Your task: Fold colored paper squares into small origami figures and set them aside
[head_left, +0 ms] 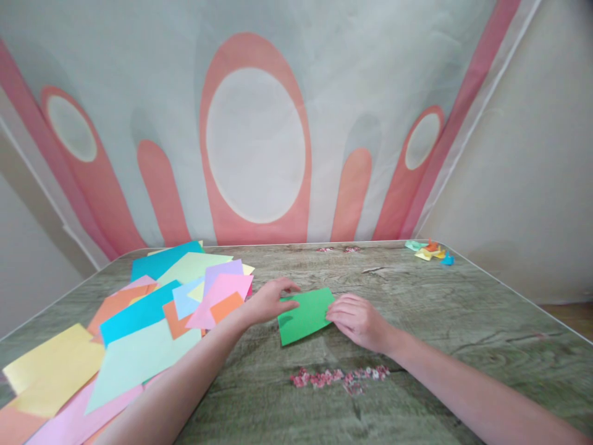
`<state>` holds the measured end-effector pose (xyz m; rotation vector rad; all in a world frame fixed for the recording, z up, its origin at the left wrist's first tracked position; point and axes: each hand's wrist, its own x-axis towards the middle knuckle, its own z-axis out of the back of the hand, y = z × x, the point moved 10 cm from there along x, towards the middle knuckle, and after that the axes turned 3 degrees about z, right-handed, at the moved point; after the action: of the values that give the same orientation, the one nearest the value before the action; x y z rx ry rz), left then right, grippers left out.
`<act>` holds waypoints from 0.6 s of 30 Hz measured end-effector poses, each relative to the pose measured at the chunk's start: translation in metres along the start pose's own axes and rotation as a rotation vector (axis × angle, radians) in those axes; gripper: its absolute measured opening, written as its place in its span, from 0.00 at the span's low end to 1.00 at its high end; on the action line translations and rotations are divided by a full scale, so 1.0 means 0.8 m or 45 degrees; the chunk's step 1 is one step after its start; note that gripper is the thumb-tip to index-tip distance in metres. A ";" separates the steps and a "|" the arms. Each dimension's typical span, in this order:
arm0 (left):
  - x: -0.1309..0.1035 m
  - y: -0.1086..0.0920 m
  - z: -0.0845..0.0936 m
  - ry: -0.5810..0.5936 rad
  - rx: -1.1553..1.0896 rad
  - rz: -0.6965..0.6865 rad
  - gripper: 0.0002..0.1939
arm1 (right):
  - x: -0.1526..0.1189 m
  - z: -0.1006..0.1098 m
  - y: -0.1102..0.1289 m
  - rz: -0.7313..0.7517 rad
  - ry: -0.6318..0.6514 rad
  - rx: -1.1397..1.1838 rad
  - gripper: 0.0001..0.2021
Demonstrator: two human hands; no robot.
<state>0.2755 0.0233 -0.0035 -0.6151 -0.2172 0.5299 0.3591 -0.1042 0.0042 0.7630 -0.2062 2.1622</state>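
A green sheet of paper (306, 315) lies at a slant in the middle of the table, its lower right edge slightly raised. My right hand (359, 318) has its fingers closed on the sheet's right edge. At the upper left corner hovers my left hand (271, 301), thumb and fingers apart, the thumb over the paper's edge. Whether that thumb presses on the sheet I cannot tell. The left hand casts a shadow on the green surface.
Many coloured paper sheets (139, 352) lie overlapped on the left, partly under my left forearm. Small folded paper pieces (430, 250) sit at the far right corner of the wooden-patterned table (445, 371). A pink printed backdrop (254, 232) stands behind. Pink blossoms (319, 377) mark the tabletop.
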 end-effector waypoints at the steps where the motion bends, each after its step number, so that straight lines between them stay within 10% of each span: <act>1: -0.004 -0.012 -0.006 0.053 0.025 -0.045 0.18 | -0.001 -0.001 -0.003 -0.021 0.004 0.007 0.11; 7: -0.025 -0.054 -0.035 0.156 0.248 -0.119 0.23 | -0.009 0.000 -0.025 -0.199 -0.031 0.061 0.08; 18: -0.014 -0.040 -0.030 0.245 0.110 -0.057 0.13 | -0.018 0.001 -0.060 -0.565 -0.079 0.375 0.10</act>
<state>0.2872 -0.0167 -0.0039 -0.5715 -0.0259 0.4315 0.4026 -0.0826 -0.0085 0.9418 0.2379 1.7643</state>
